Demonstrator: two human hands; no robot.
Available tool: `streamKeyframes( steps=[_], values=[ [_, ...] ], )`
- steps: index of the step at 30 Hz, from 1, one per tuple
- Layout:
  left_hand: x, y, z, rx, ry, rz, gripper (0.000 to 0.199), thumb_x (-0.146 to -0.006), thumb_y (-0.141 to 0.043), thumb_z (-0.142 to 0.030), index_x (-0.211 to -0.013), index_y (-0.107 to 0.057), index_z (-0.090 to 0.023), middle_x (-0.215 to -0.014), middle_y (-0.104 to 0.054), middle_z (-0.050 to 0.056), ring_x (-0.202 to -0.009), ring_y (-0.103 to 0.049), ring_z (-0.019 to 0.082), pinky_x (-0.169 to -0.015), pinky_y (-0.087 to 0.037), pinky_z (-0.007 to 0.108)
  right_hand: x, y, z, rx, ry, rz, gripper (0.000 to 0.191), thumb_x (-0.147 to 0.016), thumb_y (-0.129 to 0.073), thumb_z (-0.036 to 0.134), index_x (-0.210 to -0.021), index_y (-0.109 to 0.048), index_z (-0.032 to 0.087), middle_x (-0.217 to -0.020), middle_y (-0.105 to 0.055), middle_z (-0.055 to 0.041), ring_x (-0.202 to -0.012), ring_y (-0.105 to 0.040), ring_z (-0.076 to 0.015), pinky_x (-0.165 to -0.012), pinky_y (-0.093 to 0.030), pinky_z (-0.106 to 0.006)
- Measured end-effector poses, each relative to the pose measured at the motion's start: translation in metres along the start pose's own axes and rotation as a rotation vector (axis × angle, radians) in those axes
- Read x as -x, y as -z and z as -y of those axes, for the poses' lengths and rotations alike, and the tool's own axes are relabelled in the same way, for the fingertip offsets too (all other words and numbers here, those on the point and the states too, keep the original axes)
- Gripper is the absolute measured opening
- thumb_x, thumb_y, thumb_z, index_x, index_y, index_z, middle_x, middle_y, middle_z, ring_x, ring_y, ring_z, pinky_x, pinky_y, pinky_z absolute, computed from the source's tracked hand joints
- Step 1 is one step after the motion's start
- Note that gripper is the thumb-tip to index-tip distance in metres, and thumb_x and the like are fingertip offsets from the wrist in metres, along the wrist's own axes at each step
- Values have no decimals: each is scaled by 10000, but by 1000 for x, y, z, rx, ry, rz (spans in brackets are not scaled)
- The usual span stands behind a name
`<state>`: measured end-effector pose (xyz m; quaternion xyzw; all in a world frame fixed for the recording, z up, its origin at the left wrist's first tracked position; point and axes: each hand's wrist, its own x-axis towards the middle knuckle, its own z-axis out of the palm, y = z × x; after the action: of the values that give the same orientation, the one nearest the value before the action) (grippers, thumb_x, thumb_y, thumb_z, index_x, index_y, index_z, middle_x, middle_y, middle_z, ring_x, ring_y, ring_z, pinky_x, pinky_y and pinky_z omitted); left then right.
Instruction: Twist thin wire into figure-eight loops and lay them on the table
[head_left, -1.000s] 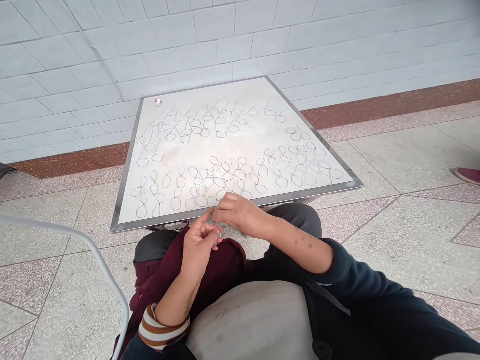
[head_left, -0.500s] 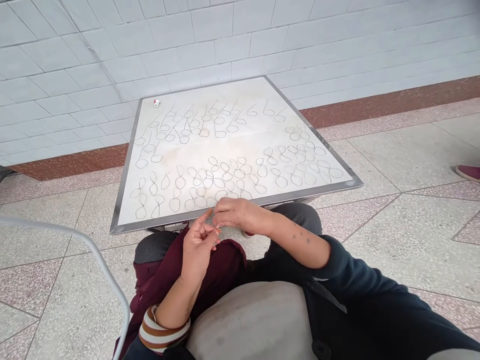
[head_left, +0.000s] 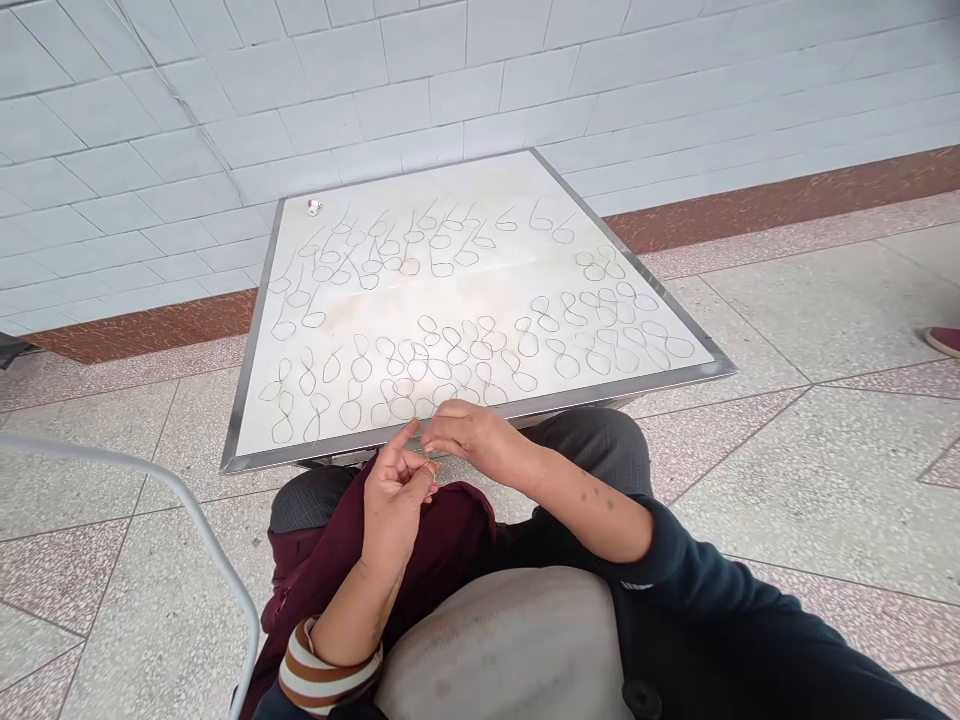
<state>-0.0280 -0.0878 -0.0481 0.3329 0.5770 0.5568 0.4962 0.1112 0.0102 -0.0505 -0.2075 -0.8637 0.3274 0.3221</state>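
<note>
Just in front of the table's near edge, my left hand (head_left: 396, 498) is turned palm inward. Its thumb and fingers pinch what looks like a thin wire, barely visible at the fingertips, while the index finger points up. My right hand (head_left: 480, 437) reaches over from the right with thumb and fingers pinched together, close beside the left fingertips. Whatever it grips is too small to make out. On the white table (head_left: 450, 285) lie many thin dark wire pieces. Figure-eight wire loops (head_left: 546, 314) fill the near half, and single loops with a straight tail (head_left: 442, 268) lie farther back.
A small white and red object (head_left: 313, 208) stands at the table's far left corner. The table has a grey metal rim (head_left: 247, 390) and touches a tiled wall (head_left: 427, 100). A pale curved tube (head_left: 202, 520) rises at left. Part of a shoe (head_left: 943, 341) shows at far right.
My right hand has drawn slightly away from the left fingertips, its wrist a little lower. The left hand stays nearly where it was. The view has shifted slightly.
</note>
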Motion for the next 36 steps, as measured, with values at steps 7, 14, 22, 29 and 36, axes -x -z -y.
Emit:
streamKeyframes(
  steps=[7,14,22,29,36],
  values=[
    [2,-4,-4,-12,-36,-54,533,-780,-672,-222,-1299,-547,-226,-679,-549,-51,-589,-510,81,-577,-450,204,4,-15,6,-7,-123,-227,209,-950,-504,287,-851,-663,194,-781,-566,-35,-721,-547,-144,-655,-462,-271],
    [5,-3,-5,31,-62,-58,506,-767,-694,-237,-1260,-578,-219,-714,-582,-38,-638,-529,92,-602,-438,210,6,1,9,-235,-303,-190,244,-961,-472,371,-980,-659,215,-806,-588,-13,-594,-542,-100,-530,-455,-227],
    [11,-6,-5,26,-92,-23,507,-782,-676,-218,-1277,-563,-227,-645,-526,-66,-612,-510,87,-631,-428,220,12,-13,18,92,-165,-257,169,-936,-541,283,-847,-657,198,-750,-615,-22,-722,-563,-137,-663,-438,-251],
    [9,-4,-7,229,-55,-88,537,-746,-720,-213,-1262,-572,-205,-682,-597,-53,-623,-517,76,-644,-414,210,17,-20,26,-452,-445,-222,235,-964,-428,407,-1037,-539,213,-860,-605,-24,-682,-579,-127,-526,-470,-235],
    [8,-4,-11,389,-60,-161,526,-724,-743,-182,-1227,-596,-228,-669,-600,-65,-666,-551,77,-708,-425,216,24,-44,33,-816,-564,-170,302,-780,-684,453,-863,-539,202,-736,-551,23,-631,-502,-108,-503,-456,-216]
  ],
)
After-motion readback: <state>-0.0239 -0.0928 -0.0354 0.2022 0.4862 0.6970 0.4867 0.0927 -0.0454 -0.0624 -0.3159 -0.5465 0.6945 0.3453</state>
